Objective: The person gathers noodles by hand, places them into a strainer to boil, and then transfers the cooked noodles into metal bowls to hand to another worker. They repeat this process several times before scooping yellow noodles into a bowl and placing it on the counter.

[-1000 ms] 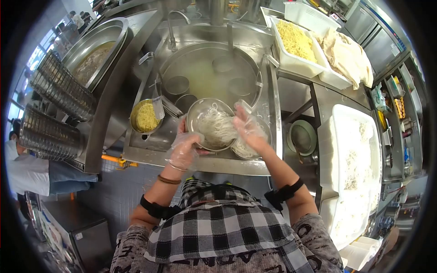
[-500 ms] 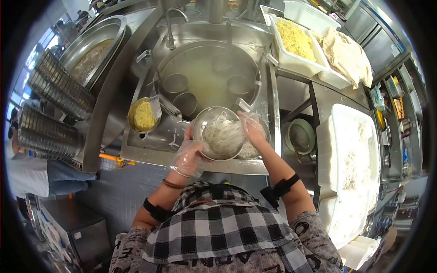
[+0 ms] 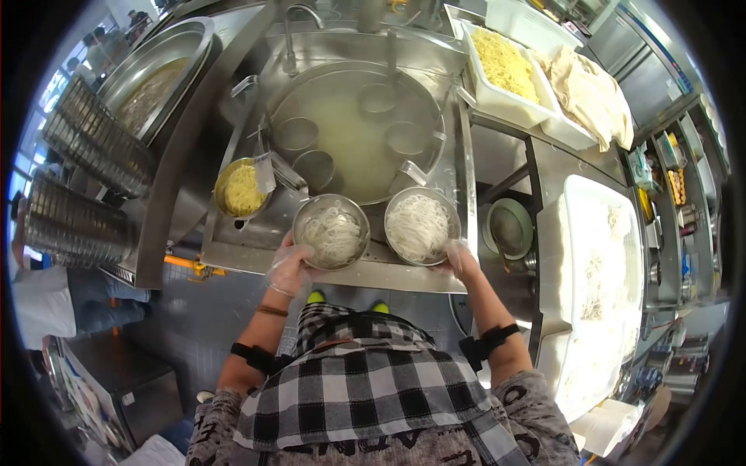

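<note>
My left hand [image 3: 289, 266], in a clear plastic glove, grips the rim of a metal bowl of white noodles [image 3: 332, 231] at its lower left. Beside it, a second bowl of white noodles [image 3: 422, 226] has my right hand [image 3: 461, 259], also gloved, closed on its lower right edge. Both bowls are at the front edge of the steel counter. Beyond them a large round pot of cloudy water [image 3: 350, 128] holds several round strainers. A bowl of yellow noodles [image 3: 244, 191] rests left of the pot.
A faucet [image 3: 290, 46] stands behind the pot. Stacked metal bowls [image 3: 74, 225] and a large basin [image 3: 203, 50] are at the left. To the right are a tub of yellow noodles [image 3: 505, 66], a cloth [image 3: 590, 93] and a white tray [image 3: 571, 256]. A person's legs [image 3: 109, 299] show at left.
My left hand has moved a bowl slightly left and down. My right hand has left that bowl and moved right and down onto the second bowl, which is now fully visible.
</note>
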A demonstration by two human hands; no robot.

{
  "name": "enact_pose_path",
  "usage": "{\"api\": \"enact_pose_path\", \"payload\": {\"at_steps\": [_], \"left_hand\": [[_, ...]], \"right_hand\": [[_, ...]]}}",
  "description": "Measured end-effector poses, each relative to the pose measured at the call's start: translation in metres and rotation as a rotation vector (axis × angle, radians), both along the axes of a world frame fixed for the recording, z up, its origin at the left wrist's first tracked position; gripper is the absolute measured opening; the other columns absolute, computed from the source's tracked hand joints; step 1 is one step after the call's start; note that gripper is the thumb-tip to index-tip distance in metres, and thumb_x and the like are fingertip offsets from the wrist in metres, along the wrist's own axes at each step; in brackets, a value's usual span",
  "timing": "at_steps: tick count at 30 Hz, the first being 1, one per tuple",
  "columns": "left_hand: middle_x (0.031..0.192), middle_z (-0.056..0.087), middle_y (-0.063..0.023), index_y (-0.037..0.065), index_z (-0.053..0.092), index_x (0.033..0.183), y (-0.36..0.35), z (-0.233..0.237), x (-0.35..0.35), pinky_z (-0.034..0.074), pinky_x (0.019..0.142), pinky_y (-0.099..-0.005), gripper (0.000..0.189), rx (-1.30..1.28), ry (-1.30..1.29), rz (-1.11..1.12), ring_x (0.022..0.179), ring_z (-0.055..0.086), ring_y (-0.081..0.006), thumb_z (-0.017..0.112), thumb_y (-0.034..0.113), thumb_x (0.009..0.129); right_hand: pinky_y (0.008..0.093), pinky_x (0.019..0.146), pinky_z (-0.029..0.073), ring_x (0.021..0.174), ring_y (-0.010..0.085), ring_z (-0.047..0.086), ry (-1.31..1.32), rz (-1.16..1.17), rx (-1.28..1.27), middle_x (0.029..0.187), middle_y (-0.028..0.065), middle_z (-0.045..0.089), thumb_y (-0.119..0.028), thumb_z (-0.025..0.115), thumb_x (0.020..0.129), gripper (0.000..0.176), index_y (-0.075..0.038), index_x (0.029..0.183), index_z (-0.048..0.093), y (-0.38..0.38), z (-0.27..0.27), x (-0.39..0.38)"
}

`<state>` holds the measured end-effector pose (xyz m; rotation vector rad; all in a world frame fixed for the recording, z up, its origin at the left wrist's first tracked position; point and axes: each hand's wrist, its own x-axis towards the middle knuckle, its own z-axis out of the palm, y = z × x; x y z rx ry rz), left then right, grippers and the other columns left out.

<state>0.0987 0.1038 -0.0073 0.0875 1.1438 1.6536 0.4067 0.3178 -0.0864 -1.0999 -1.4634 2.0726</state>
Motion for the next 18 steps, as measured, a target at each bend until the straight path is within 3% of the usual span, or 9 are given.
{"api": "enact_pose_path", "payload": {"at_steps": [1, 2, 5, 6, 7, 13, 15, 16, 18], "left_hand": [[0.107, 0.05, -0.0109, 0.009, 0.038, 0.119, 0.001, -0.004, -0.003, 0.053, 0.061, -0.0432, 0.054, -0.03, 0.019, -0.004, 0.09, 0.055, -0.0277, 0.049, 0.002, 0.066], [0.107, 0.05, -0.0109, 0.009, 0.038, 0.119, 0.001, -0.008, -0.007, 0.053, 0.061, -0.0432, 0.054, -0.032, 0.025, 0.016, 0.09, 0.055, -0.0277, 0.049, 0.002, 0.066], [0.096, 0.055, -0.0096, 0.008, 0.044, 0.113, 0.002, -0.009, -0.007, 0.053, 0.055, -0.0387, 0.046, -0.025, 0.58, -0.166, 0.079, 0.059, -0.025, 0.053, 0.006, 0.068], [0.093, 0.056, -0.0095, 0.007, 0.045, 0.111, 0.006, -0.002, -0.003, 0.052, 0.052, -0.0368, 0.044, -0.092, 0.379, -0.123, 0.075, 0.059, -0.0237, 0.055, 0.008, 0.068], [0.09, 0.056, -0.0094, 0.006, 0.046, 0.109, 0.01, 0.002, 0.0, 0.052, 0.05, -0.0349, 0.042, -0.152, 0.176, -0.082, 0.071, 0.06, -0.0225, 0.056, 0.01, 0.068], [0.09, 0.057, -0.012, 0.003, 0.046, 0.108, 0.024, -0.009, 0.022, 0.051, 0.045, -0.0317, 0.044, -0.297, 0.266, -0.197, 0.071, 0.06, -0.0214, 0.059, 0.014, 0.068], [0.102, 0.054, -0.0136, 0.003, 0.044, 0.113, 0.038, -0.036, 0.029, 0.052, 0.061, -0.0351, 0.05, -0.243, 0.312, -0.28, 0.087, 0.058, -0.0241, 0.062, 0.013, 0.067], [0.109, 0.05, -0.0135, 0.003, 0.042, 0.116, 0.038, -0.046, 0.037, 0.048, 0.072, -0.0351, 0.052, 0.037, 0.009, -0.207, 0.095, 0.053, -0.0242, 0.06, 0.018, 0.07], [0.117, 0.047, -0.0135, 0.003, 0.04, 0.119, 0.03, -0.062, 0.046, 0.045, 0.083, -0.0351, 0.053, 0.332, -0.275, -0.095, 0.104, 0.049, -0.0243, 0.059, 0.022, 0.073]], "right_hand": [[0.0306, 0.053, 0.051, 0.077, 0.0263, 0.059, 0.006, 0.016, 0.002, 0.089, 0.0149, 0.056, -0.023, 0.05, 0.081, 0.032, 0.0, 0.103, 0.049, 0.001, -0.006, 0.005], [0.0306, 0.053, 0.051, 0.077, 0.0256, 0.06, -0.13, 0.172, 0.378, 0.086, 0.0162, 0.056, -0.021, 0.048, 0.081, 0.029, 0.001, 0.1, 0.051, 0.001, 0.002, 0.004], [0.0292, 0.052, 0.05, 0.067, 0.0245, 0.061, -0.253, 0.031, 0.246, 0.082, 0.02, 0.058, -0.015, 0.043, 0.077, 0.027, 0.008, 0.083, 0.056, -0.015, 0.081, -0.011], [0.029, 0.051, 0.05, 0.064, 0.0246, 0.061, -0.41, -0.03, 0.042, 0.083, 0.02, 0.058, -0.015, 0.043, 0.076, 0.028, 0.01, 0.08, 0.056, -0.015, 0.106, -0.017], [0.029, 0.051, 0.05, 0.064, 0.0246, 0.061, -0.409, -0.02, 0.047, 0.083, 0.02, 0.058, -0.015, 0.043, 0.076, 0.028, 0.01, 0.08, 0.056, -0.016, 0.122, -0.02], [0.0285, 0.049, 0.05, 0.058, 0.0245, 0.06, -0.266, 0.2, 0.27, 0.079, 0.0191, 0.058, -0.011, 0.044, 0.073, 0.025, 0.009, 0.077, 0.058, -0.025, 0.167, -0.046], [0.0285, 0.049, 0.049, 0.057, 0.0238, 0.06, -0.203, 0.267, 0.237, 0.077, 0.0182, 0.058, -0.014, 0.045, 0.072, 0.026, 0.008, 0.076, 0.059, -0.034, 0.175, -0.064], [0.0285, 0.048, 0.048, 0.056, 0.0231, 0.059, -0.149, 0.317, 0.199, 0.075, 0.0173, 0.058, -0.016, 0.046, 0.072, 0.027, 0.007, 0.075, 0.059, -0.04, 0.181, -0.075], [0.0289, 0.046, 0.045, 0.054, 0.0214, 0.059, -0.202, 0.379, 0.183, 0.069, 0.0149, 0.058, -0.02, 0.047, 0.073, 0.03, 0.009, 0.073, 0.058, -0.056, 0.198, -0.1]]}}
